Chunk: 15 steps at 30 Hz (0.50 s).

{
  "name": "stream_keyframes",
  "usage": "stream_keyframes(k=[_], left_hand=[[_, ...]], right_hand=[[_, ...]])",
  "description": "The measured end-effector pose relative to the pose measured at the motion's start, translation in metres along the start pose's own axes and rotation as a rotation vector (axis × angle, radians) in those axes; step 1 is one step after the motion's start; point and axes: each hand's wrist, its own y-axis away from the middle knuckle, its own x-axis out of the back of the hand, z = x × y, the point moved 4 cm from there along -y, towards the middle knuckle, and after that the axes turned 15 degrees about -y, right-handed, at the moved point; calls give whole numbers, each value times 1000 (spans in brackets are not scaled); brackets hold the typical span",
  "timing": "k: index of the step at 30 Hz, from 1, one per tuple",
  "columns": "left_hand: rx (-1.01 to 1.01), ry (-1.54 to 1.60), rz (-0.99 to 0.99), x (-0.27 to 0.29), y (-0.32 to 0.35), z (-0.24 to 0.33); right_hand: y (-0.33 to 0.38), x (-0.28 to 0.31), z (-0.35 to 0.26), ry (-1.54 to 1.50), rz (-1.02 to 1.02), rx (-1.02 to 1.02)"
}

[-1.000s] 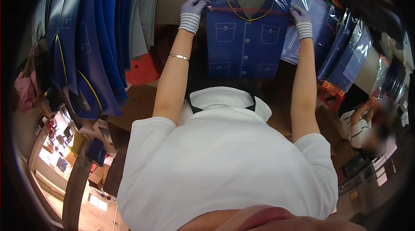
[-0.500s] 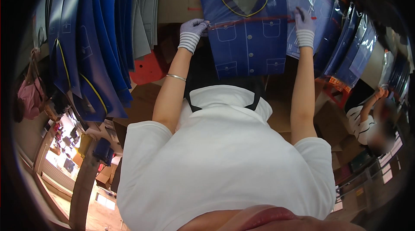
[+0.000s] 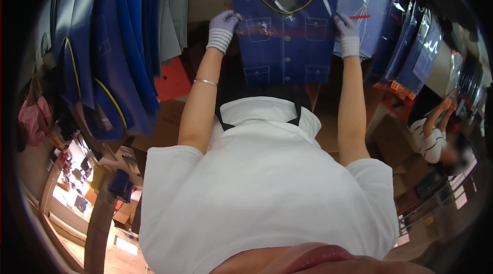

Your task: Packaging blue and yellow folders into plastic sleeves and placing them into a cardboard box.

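A blue work jacket (image 3: 285, 51), folded flat in a shiny see-through bag, is in front of me at the table's near side. It has a yellow-trimmed collar, pale-outlined pockets and buttons down the middle. At the bag's left edge, level with the chest pockets, my left hand (image 3: 223, 23) in a pale glove with a striped cuff pinches the plastic. My right hand (image 3: 347, 30), gloved alike, holds the opposite edge with its thumb and fingers. Beyond that hand lie light-blue bagged garments (image 3: 365, 10), with a red strip on their plastic.
Blue garments (image 3: 105, 43) stand in an overlapping row at left, with grey ones (image 3: 172, 15) beside them. More bagged blue garments (image 3: 411, 48) lean at right. A red stool (image 3: 172, 80) is below the table edge. Further right, another person (image 3: 436, 135) works.
My right hand has come left from over the light-blue bagged garments onto the jacket bag's right edge. The bagged jacket has moved slightly up and left, along with my left hand.
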Motion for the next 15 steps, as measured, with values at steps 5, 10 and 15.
stream_keyframes(k=[5,10,15], left_hand=[[-86,-179,-416,-9,70,-56],[-20,-208,-752,0,136,-107],[-241,-442,-412,16,86,-84]], right_hand=[[94,36,32,96,34,-66],[202,60,127,-141,128,-567],[182,12,96,-525,51,-405]])
